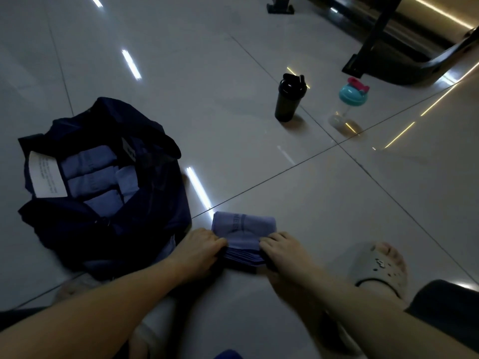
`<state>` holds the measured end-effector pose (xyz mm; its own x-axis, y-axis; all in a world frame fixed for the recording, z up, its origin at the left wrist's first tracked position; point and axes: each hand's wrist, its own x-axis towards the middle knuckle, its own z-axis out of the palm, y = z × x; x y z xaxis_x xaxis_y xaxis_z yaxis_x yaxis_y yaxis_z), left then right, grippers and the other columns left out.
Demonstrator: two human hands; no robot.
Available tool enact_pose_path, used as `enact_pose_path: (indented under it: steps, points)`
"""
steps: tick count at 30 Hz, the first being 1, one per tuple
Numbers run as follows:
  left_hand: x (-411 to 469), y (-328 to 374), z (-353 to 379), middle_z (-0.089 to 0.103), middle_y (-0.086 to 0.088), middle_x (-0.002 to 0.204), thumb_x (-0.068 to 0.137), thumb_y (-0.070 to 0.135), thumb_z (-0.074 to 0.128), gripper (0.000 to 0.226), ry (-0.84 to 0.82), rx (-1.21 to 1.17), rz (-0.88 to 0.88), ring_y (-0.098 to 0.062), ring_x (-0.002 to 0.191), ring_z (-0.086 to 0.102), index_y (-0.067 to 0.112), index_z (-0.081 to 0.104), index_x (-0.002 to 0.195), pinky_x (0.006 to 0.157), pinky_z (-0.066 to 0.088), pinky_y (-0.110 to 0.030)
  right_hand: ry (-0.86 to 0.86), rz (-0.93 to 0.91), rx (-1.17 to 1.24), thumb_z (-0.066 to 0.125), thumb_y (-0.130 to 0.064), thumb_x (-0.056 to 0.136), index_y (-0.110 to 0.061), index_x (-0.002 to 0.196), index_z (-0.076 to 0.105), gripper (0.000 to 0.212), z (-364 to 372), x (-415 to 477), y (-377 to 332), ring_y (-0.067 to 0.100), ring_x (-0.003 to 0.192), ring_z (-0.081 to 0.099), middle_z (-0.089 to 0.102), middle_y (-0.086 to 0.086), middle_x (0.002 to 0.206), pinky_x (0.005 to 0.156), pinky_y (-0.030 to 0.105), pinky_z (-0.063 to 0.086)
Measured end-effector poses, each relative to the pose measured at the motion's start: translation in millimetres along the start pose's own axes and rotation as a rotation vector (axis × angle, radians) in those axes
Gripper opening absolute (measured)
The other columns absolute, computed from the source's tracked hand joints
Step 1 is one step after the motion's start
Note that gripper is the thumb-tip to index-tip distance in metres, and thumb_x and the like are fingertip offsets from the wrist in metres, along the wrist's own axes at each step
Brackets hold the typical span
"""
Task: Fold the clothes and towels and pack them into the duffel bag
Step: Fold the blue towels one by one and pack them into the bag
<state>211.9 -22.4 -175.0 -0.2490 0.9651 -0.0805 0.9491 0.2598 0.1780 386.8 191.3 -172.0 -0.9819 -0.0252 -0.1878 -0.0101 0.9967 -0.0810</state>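
A folded lavender-blue towel point(243, 237) lies on the tiled floor just in front of me. My left hand point(201, 246) grips its left side and my right hand point(281, 248) grips its right side, fingers curled over the near folded layers. To the left sits the dark navy duffel bag point(145, 229), open at the top. Inside it several folded blue cloths point(90, 174) lie in rows beside a white label point(46, 174).
A black shaker bottle point(289, 98) and a clear bottle with a teal and pink lid point(351, 99) stand on the floor further back. Dark equipment legs point(373, 42) rise at the top right. My foot in a grey clog point(379, 268) rests right of the towel.
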Motion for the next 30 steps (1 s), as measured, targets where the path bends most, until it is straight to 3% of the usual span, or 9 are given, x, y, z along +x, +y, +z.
enact_pose_path:
  steps: [4,8,12,16,19,25,30]
  points:
    - [-1.8,-0.7,2.3,0.064,0.007,0.097,0.071,0.034,0.058,0.018,-0.004,0.015,0.048,-0.02,0.09,0.061,0.027,0.065,0.085,0.076,0.05,-0.036,0.038,0.002,0.031,0.047,-0.04,0.07,-0.025,0.092,0.059,0.029,-6.3,-2.6,-0.6,0.021,0.081,0.062,0.066,-0.005,0.088,0.073,0.034,0.052]
    - [3.6,-3.3,-0.3,0.063,0.003,0.115,0.07,0.04,0.051,0.032,-0.033,0.004,0.045,-0.021,0.105,0.059,0.023,0.063,0.095,0.088,0.05,-0.037,0.103,0.052,0.136,0.058,-0.033,0.069,-0.021,0.077,0.05,0.017,-12.7,1.5,-2.8,0.029,0.066,0.061,0.063,0.003,0.072,0.061,0.032,0.045]
    - [12.4,1.7,-11.5,0.067,-0.003,0.098,0.081,0.04,0.055,0.025,-0.067,-0.143,-0.107,-0.03,0.09,0.064,0.022,0.046,0.097,0.072,0.046,-0.038,0.041,0.211,0.271,0.053,-0.03,0.078,-0.017,0.089,0.048,0.017,-15.0,5.3,-0.1,0.043,0.076,0.06,0.066,0.017,0.084,0.063,0.041,0.043]
    - [24.5,-5.0,-15.9,0.072,0.003,0.098,0.085,0.053,0.05,0.035,-0.053,-0.281,-0.259,-0.028,0.092,0.067,0.031,0.045,0.111,0.075,0.05,-0.036,-0.071,0.303,0.424,0.055,-0.04,0.084,-0.025,0.085,0.043,0.02,-25.3,16.2,9.2,0.039,0.084,0.062,0.067,0.013,0.089,0.065,0.037,0.04]
    - [31.1,-10.4,-13.8,0.071,0.004,0.091,0.088,0.058,0.053,0.032,-0.036,-0.34,-0.364,-0.026,0.089,0.066,0.027,0.058,0.094,0.07,0.045,-0.033,-0.153,0.336,0.478,0.061,-0.04,0.092,-0.021,0.086,0.055,0.02,-34.2,26.2,17.5,0.033,0.081,0.061,0.065,0.01,0.087,0.064,0.037,0.04]
    - [42.1,-9.8,-6.6,0.071,-0.001,0.097,0.098,0.052,0.051,0.031,-0.039,-0.536,-0.601,-0.026,0.093,0.064,0.026,0.052,0.081,0.071,0.04,-0.032,-0.181,0.526,0.581,0.059,-0.039,0.095,-0.02,0.074,0.053,0.029,-32.2,51.9,29.5,0.033,0.088,0.064,0.067,0.013,0.086,0.065,0.034,0.038]
    - [58.4,-5.1,-7.3,0.07,-0.006,0.094,0.098,0.051,0.051,0.034,-0.005,-0.555,-0.777,-0.027,0.084,0.06,0.022,0.057,0.082,0.07,0.04,-0.032,-0.159,0.732,0.538,0.057,-0.048,0.096,-0.016,0.097,0.063,0.032,-26.3,66.7,28.0,0.035,0.101,0.063,0.069,0.014,0.107,0.075,0.035,0.044]
